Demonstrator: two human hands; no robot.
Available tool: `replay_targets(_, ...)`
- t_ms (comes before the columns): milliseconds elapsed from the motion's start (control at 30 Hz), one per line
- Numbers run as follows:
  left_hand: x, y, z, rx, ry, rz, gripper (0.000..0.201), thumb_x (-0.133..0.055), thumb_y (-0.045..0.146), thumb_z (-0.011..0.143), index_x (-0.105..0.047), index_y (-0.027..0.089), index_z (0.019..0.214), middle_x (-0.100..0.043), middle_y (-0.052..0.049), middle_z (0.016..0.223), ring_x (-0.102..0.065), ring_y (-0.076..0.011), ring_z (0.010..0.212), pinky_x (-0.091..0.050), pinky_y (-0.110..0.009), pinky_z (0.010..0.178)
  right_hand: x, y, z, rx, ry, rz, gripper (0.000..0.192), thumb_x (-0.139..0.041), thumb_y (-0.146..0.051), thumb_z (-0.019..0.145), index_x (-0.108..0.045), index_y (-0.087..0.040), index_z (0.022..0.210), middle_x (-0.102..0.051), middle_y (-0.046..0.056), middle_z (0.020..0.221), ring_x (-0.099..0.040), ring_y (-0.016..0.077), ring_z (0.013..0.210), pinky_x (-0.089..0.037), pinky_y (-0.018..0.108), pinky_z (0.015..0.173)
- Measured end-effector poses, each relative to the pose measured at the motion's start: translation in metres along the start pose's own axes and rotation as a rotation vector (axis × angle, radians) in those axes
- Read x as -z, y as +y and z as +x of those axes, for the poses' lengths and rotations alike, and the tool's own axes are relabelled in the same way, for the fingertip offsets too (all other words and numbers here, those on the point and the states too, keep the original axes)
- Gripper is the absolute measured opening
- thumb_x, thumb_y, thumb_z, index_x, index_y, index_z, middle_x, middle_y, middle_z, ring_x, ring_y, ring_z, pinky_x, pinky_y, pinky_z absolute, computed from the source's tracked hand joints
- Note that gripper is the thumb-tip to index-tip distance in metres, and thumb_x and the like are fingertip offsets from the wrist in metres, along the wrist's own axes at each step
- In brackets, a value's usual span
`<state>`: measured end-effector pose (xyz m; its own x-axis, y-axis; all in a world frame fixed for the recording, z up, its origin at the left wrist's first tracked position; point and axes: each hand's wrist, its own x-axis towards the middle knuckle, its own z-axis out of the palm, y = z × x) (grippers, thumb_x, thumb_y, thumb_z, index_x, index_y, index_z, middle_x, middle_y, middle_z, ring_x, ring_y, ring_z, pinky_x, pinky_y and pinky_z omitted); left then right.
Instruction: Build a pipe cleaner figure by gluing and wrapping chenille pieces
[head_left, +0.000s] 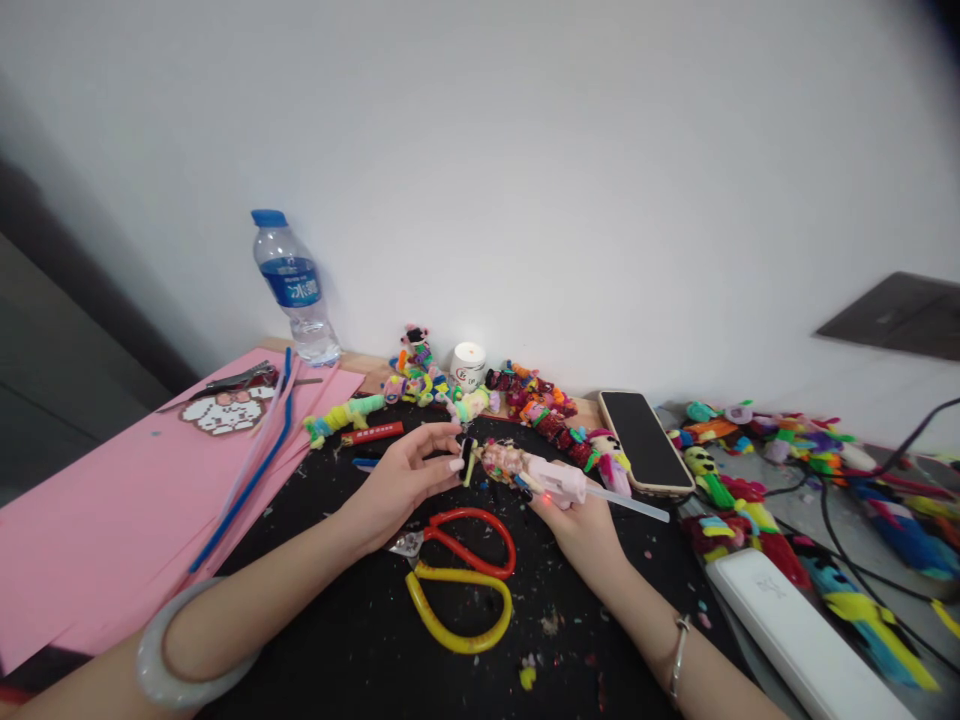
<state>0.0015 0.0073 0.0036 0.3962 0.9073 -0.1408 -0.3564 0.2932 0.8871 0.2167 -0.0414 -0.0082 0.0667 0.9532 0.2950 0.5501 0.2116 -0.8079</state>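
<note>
My left hand (401,480) is closed in a pinch at the middle of the black mat. Between its fingertips is a small black piece (466,458), and a short yellow-green strip (471,468) stands against it. My right hand (581,525) is wrapped round a pale pink glue gun (559,482), whose tip points left toward the left hand. A translucent glue stick (630,503) sticks out of its back, and a small red light glows beneath it. A pinkish, knobbly pipe-cleaner piece (501,460) lies by the gun's front; whether the right hand touches it I cannot tell.
Red-and-yellow scissors (469,600) lie between my forearms. A lit candle (469,367), pipe-cleaner figures (540,405) and a phone (646,443) line the wall side. Pink sheets (97,480) and a water bottle (296,290) are left; a white power strip (802,635) and cables are right.
</note>
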Motion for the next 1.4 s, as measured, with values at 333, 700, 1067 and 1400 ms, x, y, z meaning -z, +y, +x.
replay_targets(333,-0.0032,0.0026,-0.0002,0.023,-0.017,0.009,0.034,-0.071,0.016,0.07,-0.062,0.022,0.102,-0.055,0.0,0.093,-0.054,-0.0115,0.083,-0.047,-0.027,0.078,-0.0007,0.0023,0.001,0.0,0.01,0.01,0.007,-0.055,-0.025,0.073,-0.056,-0.019,0.07,-0.06,0.001,0.064,-0.059,0.02,0.069,-0.047,0.03,0.061)
replay_targets(700,0.0013,-0.0003,0.0002,0.003,-0.023,-0.002,0.035,-0.07,0.016,0.071,-0.061,0.023,0.104,-0.054,-0.001,0.096,-0.056,-0.0137,0.09,-0.048,-0.027,0.079,0.0043,0.0036,0.0027,0.056,0.047,-0.182,0.011,-0.053,-0.025,0.08,-0.06,-0.019,0.086,-0.067,0.005,0.084,-0.061,0.0213,0.081,-0.046,0.031,0.071)
replay_targets(1067,0.003,0.003,0.0031,-0.115,0.059,-0.051,0.03,-0.068,0.018,0.073,-0.061,0.019,0.102,-0.054,-0.003,0.097,-0.058,-0.0151,0.083,-0.054,-0.034,0.076,0.0041,-0.0008,0.0034,0.113,-0.003,-0.576,0.037,-0.052,-0.017,0.073,-0.055,-0.021,0.11,-0.062,0.008,0.104,-0.056,0.026,0.096,-0.033,0.037,0.078)
replay_targets(1400,0.0047,0.0038,0.0051,-0.112,0.08,-0.054,0.029,-0.069,0.018,0.073,-0.061,0.018,0.1,-0.059,-0.003,0.094,-0.061,-0.0148,0.081,-0.055,-0.029,0.072,0.0017,0.0004,0.0003,0.151,0.002,-0.682,0.048,-0.046,-0.013,0.066,-0.054,-0.02,0.113,-0.059,0.008,0.102,-0.052,0.0247,0.092,-0.029,0.037,0.078)
